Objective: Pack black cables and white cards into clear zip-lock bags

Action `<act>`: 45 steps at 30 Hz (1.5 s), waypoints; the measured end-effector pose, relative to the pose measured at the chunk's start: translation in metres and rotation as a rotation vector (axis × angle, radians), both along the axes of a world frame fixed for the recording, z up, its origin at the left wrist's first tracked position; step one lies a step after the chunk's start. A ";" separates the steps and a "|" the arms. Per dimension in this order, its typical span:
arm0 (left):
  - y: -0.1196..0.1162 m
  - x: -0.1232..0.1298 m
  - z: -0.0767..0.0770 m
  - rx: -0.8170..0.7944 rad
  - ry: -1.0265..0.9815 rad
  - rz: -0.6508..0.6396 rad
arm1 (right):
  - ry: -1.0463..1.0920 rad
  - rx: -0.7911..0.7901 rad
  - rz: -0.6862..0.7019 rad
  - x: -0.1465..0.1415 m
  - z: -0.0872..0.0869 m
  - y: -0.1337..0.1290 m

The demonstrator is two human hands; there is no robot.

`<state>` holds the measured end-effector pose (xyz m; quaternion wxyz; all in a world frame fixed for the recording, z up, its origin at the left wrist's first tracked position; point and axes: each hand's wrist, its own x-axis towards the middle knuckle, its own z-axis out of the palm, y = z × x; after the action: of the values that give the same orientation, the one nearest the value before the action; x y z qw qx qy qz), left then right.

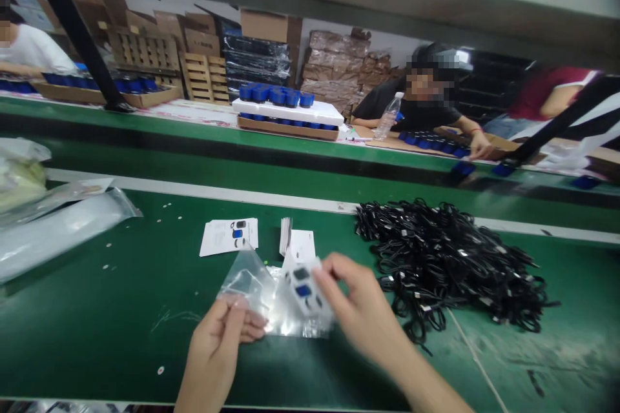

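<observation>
My left hand is closed on a clear plastic bag, its fingers pinching the lower edge. Between thumb and fingers, my right hand grips a white printed card with dark and blue pictures on it, slightly blurred. The card is tilted close beside the bag; whether it is partly inside I cannot tell. Under both lies a stack of shiny clear bags on the green table. Just beyond are a fanned pile of the same cards and a small upright stack of cards.
A heap of coiled black cables covers the right side. Plastic-wrapped packages lie at the left. Behind a raised ledge stand trays of blue round items and a water bottle. A co-worker's hand reaches over the ledge.
</observation>
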<state>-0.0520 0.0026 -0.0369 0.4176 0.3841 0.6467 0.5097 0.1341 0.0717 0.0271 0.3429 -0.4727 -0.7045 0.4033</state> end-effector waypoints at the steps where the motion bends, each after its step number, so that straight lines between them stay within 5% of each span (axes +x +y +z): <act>1: 0.002 0.000 0.002 0.000 -0.017 0.030 | -0.051 0.140 0.097 -0.002 -0.001 -0.018; 3: 0.005 0.002 0.008 0.011 0.007 0.078 | -0.115 0.362 0.169 -0.012 -0.011 -0.046; 5: 0.005 0.006 0.013 0.058 0.169 0.103 | -0.134 0.528 0.075 -0.024 -0.026 -0.060; 8: 0.004 0.014 0.019 0.136 0.448 0.152 | -0.127 0.562 -0.002 -0.038 -0.043 -0.065; 13: 0.007 0.016 0.023 0.182 0.527 0.281 | 0.172 0.239 -0.256 -0.048 -0.063 -0.081; 16: 0.009 0.010 0.025 0.201 0.526 0.292 | 0.401 -0.186 -0.122 -0.054 -0.077 -0.095; 18: 0.009 0.007 0.026 0.209 0.523 0.263 | 0.410 -0.312 -0.071 -0.053 -0.079 -0.097; 20: 0.008 0.004 0.027 0.209 0.529 0.219 | 0.307 -0.149 -0.112 -0.046 -0.075 -0.093; 24: 0.004 0.004 0.027 0.216 0.545 0.148 | 0.091 0.513 -0.173 -0.027 -0.059 -0.082; 27: 0.000 0.009 0.030 0.273 0.611 0.066 | -0.051 0.720 -0.164 -0.020 -0.055 -0.080; 35: -0.012 0.022 0.027 0.466 1.054 -0.055 | -0.409 0.673 -0.113 -0.016 -0.051 -0.082; 45: -0.013 0.021 0.020 0.533 1.072 -0.156 | -0.587 0.645 -0.047 -0.015 -0.036 -0.085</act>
<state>-0.0312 -0.0107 -0.0165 -0.0413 0.7252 0.5870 0.3575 0.1187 -0.0132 -0.0093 0.2673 -0.4521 -0.8510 0.0033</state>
